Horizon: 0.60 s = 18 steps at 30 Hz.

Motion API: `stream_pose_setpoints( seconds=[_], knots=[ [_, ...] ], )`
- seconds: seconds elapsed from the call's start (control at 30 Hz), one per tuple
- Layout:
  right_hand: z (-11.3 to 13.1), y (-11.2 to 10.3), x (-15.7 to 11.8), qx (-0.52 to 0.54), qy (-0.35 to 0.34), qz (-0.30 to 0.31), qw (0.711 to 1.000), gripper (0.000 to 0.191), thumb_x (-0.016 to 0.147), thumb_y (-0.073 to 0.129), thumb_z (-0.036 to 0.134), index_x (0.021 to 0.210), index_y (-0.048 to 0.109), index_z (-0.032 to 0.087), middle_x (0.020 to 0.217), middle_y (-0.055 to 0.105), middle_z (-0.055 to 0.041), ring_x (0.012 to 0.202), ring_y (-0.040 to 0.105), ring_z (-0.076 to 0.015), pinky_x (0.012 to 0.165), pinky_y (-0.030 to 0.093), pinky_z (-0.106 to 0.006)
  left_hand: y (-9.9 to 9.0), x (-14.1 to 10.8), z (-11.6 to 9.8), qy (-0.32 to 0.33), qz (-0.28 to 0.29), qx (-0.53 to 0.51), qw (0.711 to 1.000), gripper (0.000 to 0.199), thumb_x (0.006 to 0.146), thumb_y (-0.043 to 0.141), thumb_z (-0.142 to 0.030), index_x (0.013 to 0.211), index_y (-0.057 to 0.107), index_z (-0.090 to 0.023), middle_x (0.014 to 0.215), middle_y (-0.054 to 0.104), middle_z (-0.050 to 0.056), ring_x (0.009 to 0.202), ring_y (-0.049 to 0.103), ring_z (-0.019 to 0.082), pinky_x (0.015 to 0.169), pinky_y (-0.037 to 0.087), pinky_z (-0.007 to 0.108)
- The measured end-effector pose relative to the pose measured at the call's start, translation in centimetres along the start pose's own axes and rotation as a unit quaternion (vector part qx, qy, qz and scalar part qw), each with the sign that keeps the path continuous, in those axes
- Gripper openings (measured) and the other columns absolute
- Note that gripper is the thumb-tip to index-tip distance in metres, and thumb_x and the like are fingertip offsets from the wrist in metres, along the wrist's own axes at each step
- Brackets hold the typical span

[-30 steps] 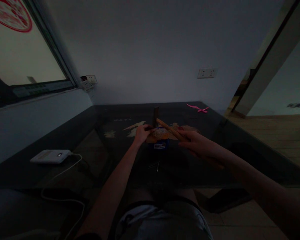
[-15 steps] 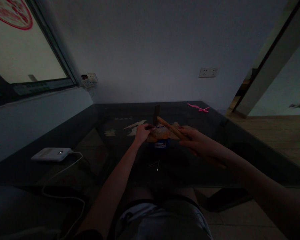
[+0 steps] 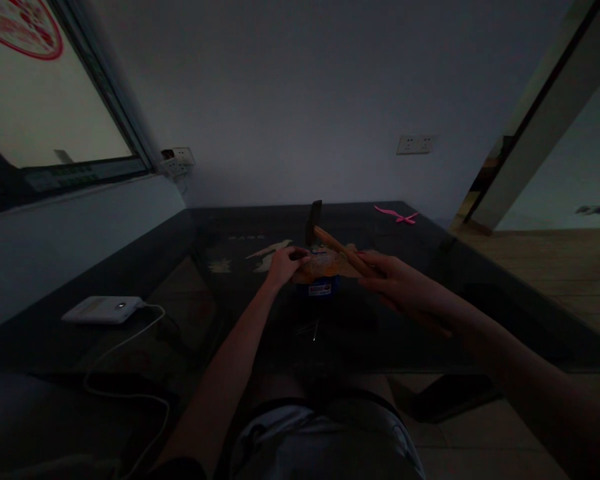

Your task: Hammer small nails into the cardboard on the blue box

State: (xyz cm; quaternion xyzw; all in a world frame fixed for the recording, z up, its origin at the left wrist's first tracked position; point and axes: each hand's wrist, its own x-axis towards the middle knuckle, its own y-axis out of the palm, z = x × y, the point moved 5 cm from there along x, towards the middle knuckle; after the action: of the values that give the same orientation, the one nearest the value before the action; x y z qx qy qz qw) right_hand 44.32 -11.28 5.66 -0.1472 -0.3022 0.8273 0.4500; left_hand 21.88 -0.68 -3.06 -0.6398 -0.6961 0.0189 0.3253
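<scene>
My right hand (image 3: 393, 277) is wrapped round the wooden handle of a hammer (image 3: 345, 252). The hammer's dark head hangs just above a brown, rough-surfaced piece (image 3: 325, 268), a little right of my left fingertips. That piece rests on top of a blue box (image 3: 321, 288) with a white label. At its left end, my left hand (image 3: 285, 263) has thumb and fingers pinched together; what lies between them is too dark and small to make out. Nearer to me, a few thin shiny pins, like nails (image 3: 316, 329), lie on the dark table.
On the left of the dark glossy table (image 3: 260, 333) lies a white power bank (image 3: 103, 309) with a white cable (image 3: 130, 340) hanging over the front edge. A pink ribbon-like strip (image 3: 397, 215) is at the far right. A wall (image 3: 290, 120) bounds the back.
The hammer head has risen slightly and tilted, away from the brown piece. My left hand has stayed almost in place.
</scene>
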Motion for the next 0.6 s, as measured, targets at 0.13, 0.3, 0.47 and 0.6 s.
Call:
stream_pose_setpoints(
  seconds=[0.13, 0.3, 0.47, 0.6],
  knots=[
    [0.1, 0.0, -0.3, 0.024, 0.007, 0.006, 1.000, 0.033, 0.080, 0.050, 0.024, 0.112, 0.052, 0.016, 0.059, 0.045, 0.0071, 0.036, 0.041, -0.0050, 0.032, 0.033, -0.016, -0.8, -0.2, -0.8, 0.032, 0.010, -0.047, 0.998, 0.035, 0.068, 0.068, -0.018, 0.103, 0.063, -0.013, 0.100, 0.068, 0.009, 0.090, 0.064, 0.018, 0.081, 0.051, 0.030],
    [-1.0, 0.4, 0.2, 0.023, 0.015, 0.009, 1.000, 0.037, 0.079, 0.051, 0.025, 0.115, 0.053, 0.016, 0.056, 0.048, 0.0063, 0.034, 0.043, -0.0059, 0.031, 0.035, -0.016, -1.8, -0.3, -1.5, 0.056, -0.026, 0.055, 0.997, 0.028, 0.070, 0.066, -0.020, 0.097, 0.065, -0.014, 0.091, 0.067, 0.007, 0.077, 0.063, 0.016, 0.069, 0.051, 0.026],
    [-1.6, 0.9, 0.1, 0.048, 0.034, 0.014, 0.998, 0.042, 0.078, 0.051, 0.024, 0.119, 0.052, 0.015, 0.050, 0.045, 0.0081, 0.033, 0.042, -0.0067, 0.031, 0.034, -0.017, -1.5, -0.5, -1.3, 0.050, -0.020, 0.133, 0.990, 0.010, 0.073, 0.064, -0.020, 0.082, 0.067, -0.016, 0.082, 0.068, 0.004, 0.074, 0.063, 0.015, 0.071, 0.049, 0.027],
    [-2.5, 1.3, -0.7, 0.070, 0.067, 0.003, 0.995, 0.047, 0.077, 0.051, 0.026, 0.122, 0.048, 0.014, 0.051, 0.044, 0.0086, 0.034, 0.041, -0.0067, 0.031, 0.033, -0.016, -1.5, -0.6, -1.2, 0.062, -0.014, 0.141, 0.988, 0.009, 0.076, 0.062, -0.021, 0.082, 0.067, -0.017, 0.080, 0.069, 0.003, 0.072, 0.063, 0.015, 0.070, 0.049, 0.027]
  ],
)
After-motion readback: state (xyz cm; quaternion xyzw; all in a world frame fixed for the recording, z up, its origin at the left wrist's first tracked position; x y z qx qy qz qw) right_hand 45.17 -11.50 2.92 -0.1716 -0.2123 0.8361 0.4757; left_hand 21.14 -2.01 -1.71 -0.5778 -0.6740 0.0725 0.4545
